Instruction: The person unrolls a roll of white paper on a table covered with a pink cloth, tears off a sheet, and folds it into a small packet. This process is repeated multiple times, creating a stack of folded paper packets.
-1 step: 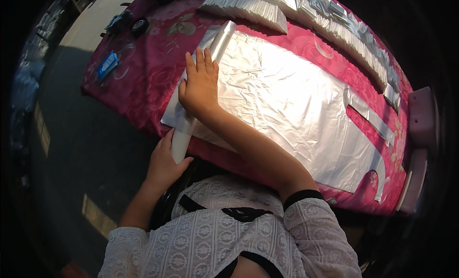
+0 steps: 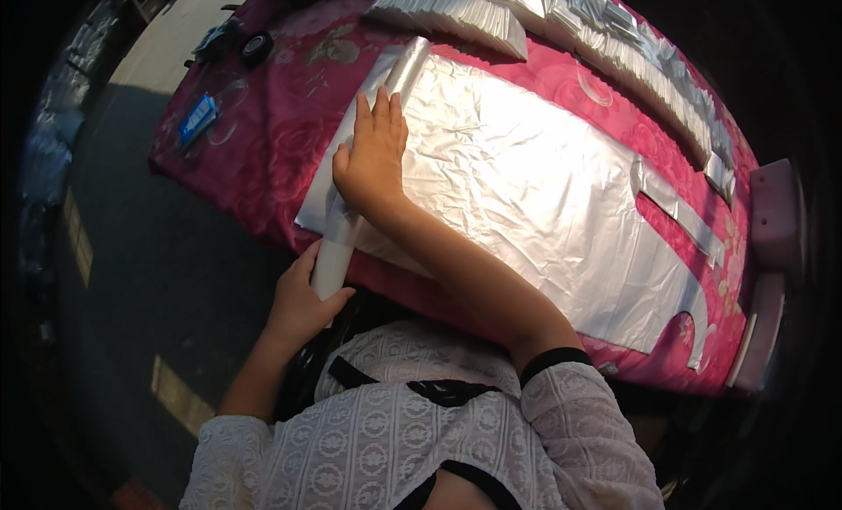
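While the smooth white cylindrical roll (image 2: 331,269), silvery toward its far end, lies across the left end of the shiny, wrinkled silver plastic sheet (image 2: 526,159), my left hand (image 2: 296,301) grasps its near end, thumb and fingers around it. My right hand (image 2: 373,164) rests palm down on the roll's middle, fingers stretched out. To the right, the sheet ends in two strap-like strips over the crimson-pink flowered cloth (image 2: 254,172). Beyond stand rows of folded silvery-white packets (image 2: 456,19); a small blue-and-white packet (image 2: 198,121) lies leftward.
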Demonstrator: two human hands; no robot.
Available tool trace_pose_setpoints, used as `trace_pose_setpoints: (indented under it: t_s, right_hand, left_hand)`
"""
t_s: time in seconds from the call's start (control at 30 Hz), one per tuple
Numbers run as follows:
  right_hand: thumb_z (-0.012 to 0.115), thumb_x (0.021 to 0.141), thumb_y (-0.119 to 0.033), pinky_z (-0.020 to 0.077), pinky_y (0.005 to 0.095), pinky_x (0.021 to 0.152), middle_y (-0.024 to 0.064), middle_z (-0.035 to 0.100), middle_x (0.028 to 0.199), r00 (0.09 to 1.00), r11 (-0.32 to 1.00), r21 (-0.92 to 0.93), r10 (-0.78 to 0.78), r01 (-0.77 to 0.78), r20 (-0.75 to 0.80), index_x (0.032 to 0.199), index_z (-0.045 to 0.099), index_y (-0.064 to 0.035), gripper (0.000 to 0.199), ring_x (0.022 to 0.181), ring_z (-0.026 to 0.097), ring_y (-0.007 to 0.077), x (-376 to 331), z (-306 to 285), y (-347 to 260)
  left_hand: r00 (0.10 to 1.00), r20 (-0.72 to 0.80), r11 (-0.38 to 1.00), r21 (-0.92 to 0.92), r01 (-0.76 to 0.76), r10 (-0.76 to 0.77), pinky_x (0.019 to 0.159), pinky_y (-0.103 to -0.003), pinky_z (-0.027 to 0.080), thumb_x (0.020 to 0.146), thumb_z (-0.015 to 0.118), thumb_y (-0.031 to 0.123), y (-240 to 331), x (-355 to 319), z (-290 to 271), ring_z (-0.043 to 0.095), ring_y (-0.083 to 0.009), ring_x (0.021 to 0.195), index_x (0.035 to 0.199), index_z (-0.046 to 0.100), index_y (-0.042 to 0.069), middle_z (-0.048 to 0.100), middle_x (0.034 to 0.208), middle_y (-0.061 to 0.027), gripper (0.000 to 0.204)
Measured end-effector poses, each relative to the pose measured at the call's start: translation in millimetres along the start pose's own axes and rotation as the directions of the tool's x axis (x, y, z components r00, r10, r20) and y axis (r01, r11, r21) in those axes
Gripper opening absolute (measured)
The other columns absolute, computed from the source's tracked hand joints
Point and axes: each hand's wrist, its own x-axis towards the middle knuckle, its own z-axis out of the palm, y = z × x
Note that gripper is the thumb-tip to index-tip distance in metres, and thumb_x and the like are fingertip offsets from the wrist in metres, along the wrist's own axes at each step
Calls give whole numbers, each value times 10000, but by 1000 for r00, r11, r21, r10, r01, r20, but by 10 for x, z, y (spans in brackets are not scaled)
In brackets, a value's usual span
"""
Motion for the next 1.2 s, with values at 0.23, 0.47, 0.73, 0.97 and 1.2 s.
trace_pose_setpoints:
  t_s: [0.23,0.47,0.73,0.97,1.2]
  right_hand:
    - [673,734,-223,488,324,769,120,524,945,841,-160,865,206,-476,501,1242,277,-15,677,841,550,178,62,-872,-151]
    - [685,725,-255,495,304,729,80,532,880,901,235,891,300,-388,313,1229,334,-3,663,783,559,152,51,-1479,19]
    - [681,741,-224,504,301,704,85,546,873,897,131,918,302,-374,323,1207,369,16,611,759,569,152,-171,-1753,-25]
    - [684,753,-164,501,291,666,74,539,854,817,278,860,525,-428,237,1187,363,20,570,744,577,154,-461,-1567,159]
    - [687,744,-146,479,301,706,85,532,895,814,175,898,517,-404,265,1223,353,34,611,766,571,162,-489,-1725,500]
  left_hand:
    - [804,436,162,-900,405,405,739,-302,515,729,676,172,215,-8,98,603,-166,861,1235,415,-19,578,1046,-132,600]
    - [960,243,850,-526,13,136,631,-302,524,692,737,325,651,179,426,611,-162,712,1243,397,-73,591,889,-122,759]
    - [689,626,465,-764,448,365,696,-265,503,818,576,323,878,239,528,584,-148,788,1305,316,-55,571,953,-128,669]
    - [939,103,869,-423,-258,329,706,-249,455,940,388,313,750,419,900,540,-119,782,1271,344,24,521,987,-83,442]
    - [821,543,831,-529,170,178,595,-251,482,912,473,414,635,390,837,560,-101,644,1187,434,42,560,822,-49,464]
